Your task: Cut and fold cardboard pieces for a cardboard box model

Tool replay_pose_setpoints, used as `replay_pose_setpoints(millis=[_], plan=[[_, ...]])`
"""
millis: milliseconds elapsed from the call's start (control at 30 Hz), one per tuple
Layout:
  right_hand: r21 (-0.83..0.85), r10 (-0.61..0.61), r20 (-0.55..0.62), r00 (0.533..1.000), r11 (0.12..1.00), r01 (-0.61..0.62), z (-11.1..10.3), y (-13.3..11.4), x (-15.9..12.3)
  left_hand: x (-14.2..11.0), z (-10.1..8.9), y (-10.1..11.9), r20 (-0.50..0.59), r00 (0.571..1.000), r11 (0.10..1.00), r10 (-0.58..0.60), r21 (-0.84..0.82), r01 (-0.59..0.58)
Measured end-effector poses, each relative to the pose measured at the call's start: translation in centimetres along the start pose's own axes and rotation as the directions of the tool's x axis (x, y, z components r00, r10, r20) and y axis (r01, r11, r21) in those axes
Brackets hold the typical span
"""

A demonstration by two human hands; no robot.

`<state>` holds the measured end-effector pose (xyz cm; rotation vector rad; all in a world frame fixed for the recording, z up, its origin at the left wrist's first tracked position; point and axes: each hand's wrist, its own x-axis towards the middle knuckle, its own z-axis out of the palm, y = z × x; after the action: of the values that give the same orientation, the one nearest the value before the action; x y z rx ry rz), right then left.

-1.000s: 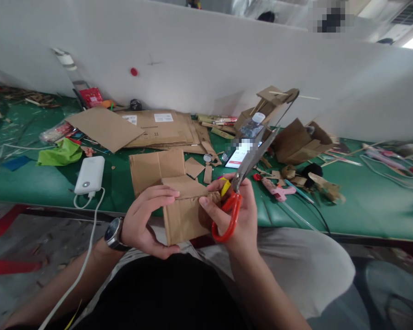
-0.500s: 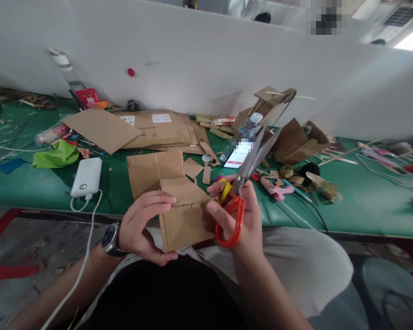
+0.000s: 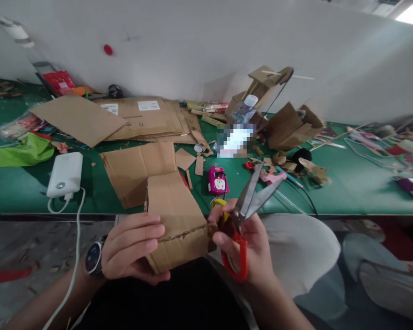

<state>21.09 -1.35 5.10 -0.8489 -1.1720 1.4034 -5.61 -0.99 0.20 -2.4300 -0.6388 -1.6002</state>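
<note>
Brown corrugated cardboard, folded into a box-shaped piece [image 3: 177,208], sits between the two hands, near the front edge of the green tabletop [image 3: 358,183]. The left hand [image 3: 134,250] grips its left end: the fingers lie close together across the upper panel, their tips short of the ragged front fold, with the thumb lower down against the near side. The right hand [image 3: 253,245] holds red-handled scissors [image 3: 240,215], blades parted and pointing up and away; its fingers are curled around the handles, a yellow loop beside the red one. The right thumb and forefinger tips are at the piece's darker right end; whether they pinch it is hard to tell. Just behind the piece stands bent cardboard [image 3: 134,169], and a purple socket adapter [image 3: 218,180] rests beyond the right fingers. A white power bank [image 3: 65,173] lies farther left.
</note>
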Motion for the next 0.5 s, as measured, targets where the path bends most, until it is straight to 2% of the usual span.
replay_pose_setpoints(millis=[200, 500], plan=[[0.031, 0.036, 0.018, 0.999, 0.999, -0.037, 0.41, 0.38, -0.28, -0.52, -0.6, 0.22, 0.042, 0.998, 0.999, 0.053, -0.005, -0.053], [0.02, 0.042, 0.032, 0.999, 0.999, -0.043, -0.22, 0.66, 0.35, -0.65, -0.88, -0.07, 0.088, 0.995, 0.998, 0.055, 0.025, -0.057]])
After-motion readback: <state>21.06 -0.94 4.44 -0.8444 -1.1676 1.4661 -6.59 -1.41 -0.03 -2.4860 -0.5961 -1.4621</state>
